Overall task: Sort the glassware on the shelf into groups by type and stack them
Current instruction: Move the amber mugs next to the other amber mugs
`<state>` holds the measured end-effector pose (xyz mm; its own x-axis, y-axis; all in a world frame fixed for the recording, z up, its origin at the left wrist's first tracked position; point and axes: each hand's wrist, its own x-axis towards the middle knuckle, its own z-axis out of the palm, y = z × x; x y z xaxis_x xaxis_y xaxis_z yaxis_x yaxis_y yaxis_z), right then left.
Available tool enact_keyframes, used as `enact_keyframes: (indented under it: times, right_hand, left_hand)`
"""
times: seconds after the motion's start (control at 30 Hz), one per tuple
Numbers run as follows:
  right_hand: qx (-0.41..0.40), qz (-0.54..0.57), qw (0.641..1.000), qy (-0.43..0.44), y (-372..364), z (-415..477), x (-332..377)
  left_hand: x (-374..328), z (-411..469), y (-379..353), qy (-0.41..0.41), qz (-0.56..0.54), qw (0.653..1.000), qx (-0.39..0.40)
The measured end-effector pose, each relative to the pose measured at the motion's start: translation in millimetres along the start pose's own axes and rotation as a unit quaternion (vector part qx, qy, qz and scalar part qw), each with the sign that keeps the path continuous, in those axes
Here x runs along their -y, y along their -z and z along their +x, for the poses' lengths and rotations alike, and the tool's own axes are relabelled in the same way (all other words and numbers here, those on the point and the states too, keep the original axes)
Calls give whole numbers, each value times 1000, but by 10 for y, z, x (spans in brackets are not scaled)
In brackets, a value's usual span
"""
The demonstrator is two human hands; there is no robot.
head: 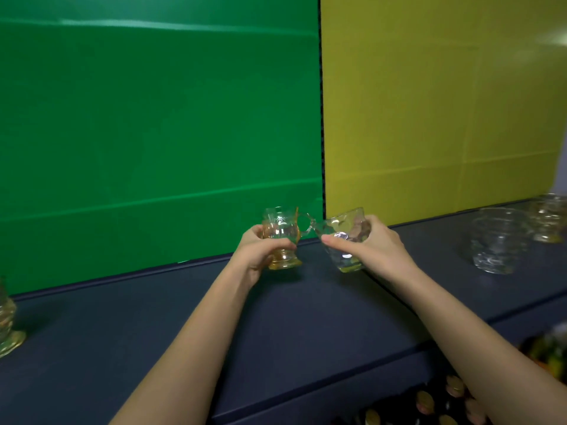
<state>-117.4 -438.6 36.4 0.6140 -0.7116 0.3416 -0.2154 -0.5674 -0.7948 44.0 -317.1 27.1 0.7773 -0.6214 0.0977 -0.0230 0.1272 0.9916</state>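
My left hand [256, 251] grips a footed glass mug [280, 228] with an amber tint and a handle on its right side, held upright at the back of the dark blue shelf [184, 317]. My right hand [372, 243] holds a clear glass tumbler [343, 237], tilted with its mouth toward the upper left. The tumbler's rim is close to the mug's handle. A stack of clear glass bowls [495, 240] stands on the shelf at the right. Further right sits another stack of glassware [549, 219]. Footed glassware [7, 320] stands at the far left edge.
A green panel [153, 133] and a yellow panel [445, 111] form the wall right behind the shelf. Below the shelf's front edge at the lower right are several small colourful objects [454, 400], blurred.
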Motion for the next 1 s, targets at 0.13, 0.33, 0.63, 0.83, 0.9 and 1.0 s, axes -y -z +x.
enact_keyframes:
  times: [0.13,0.33,0.63,0.83,0.9,1.0]
  right_hand:
    - [-18,19,1000,8,395,-155,-116]
    - [-43,53,997,23,1070,-400,-457]
    - [-46,60,997,31,2168,-543,-1145]
    - [-41,72,996,40,2822,-451,-1731]
    - [-32,77,996,31,2965,-377,-1889]
    - [-18,89,996,24,3090,-246,-2092]
  left_hand:
    - [-96,-212,-268,-60,65,996,31]
    - [-70,-620,-852,-131,94,985,68]
    - [117,-1078,-2093,-174,84,978,78]
    - [325,-1177,-2859,-189,90,977,46]
    - [354,-1186,-3018,-189,89,977,34]
    - [381,-1173,-3163,-189,95,977,24]
